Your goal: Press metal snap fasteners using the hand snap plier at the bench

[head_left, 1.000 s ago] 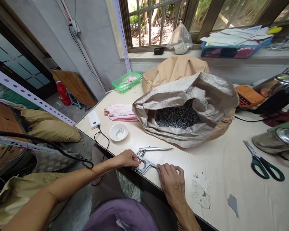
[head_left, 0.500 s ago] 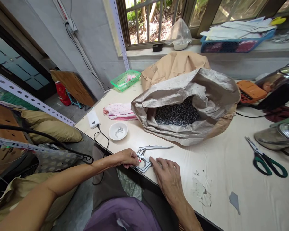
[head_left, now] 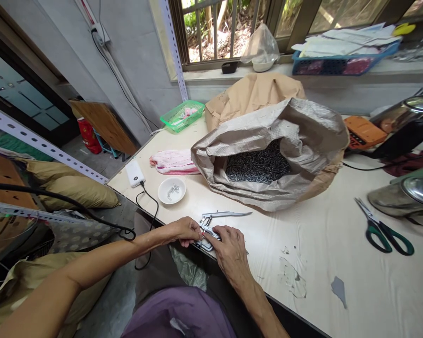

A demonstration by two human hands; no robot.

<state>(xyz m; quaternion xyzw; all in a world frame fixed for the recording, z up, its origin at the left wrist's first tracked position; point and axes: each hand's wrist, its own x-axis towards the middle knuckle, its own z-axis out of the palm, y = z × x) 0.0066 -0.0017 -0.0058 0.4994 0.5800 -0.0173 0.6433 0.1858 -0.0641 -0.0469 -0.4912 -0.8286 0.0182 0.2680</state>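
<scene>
A silver hand tool [head_left: 226, 214] with a coil spring and a long slim handle lies at the table's near edge. At its left end my left hand [head_left: 189, 231] is closed in a pinch; what its fingertips hold is too small to name. A small red part shows beside those fingertips. My right hand [head_left: 230, 246] lies over the tool's rounded frame, its fingers bent onto it and one digit reaching the red part. This hand hides much of the frame. Behind my left hand, a white bowl [head_left: 163, 197] holds several small silver pieces.
An open woven sack [head_left: 303, 190] of small dark metal pieces stands behind the tool. Left of it are a pink-and-white cloth [head_left: 172, 162], a white power bank [head_left: 134, 173] with a black cable, and a green basket [head_left: 178, 123]. Green-handled scissors [head_left: 386, 234] lie at right.
My right hand has moved left over the tool's frame, with a digit now at my left fingertips. My left hand keeps its pinch. The view has shifted slightly.
</scene>
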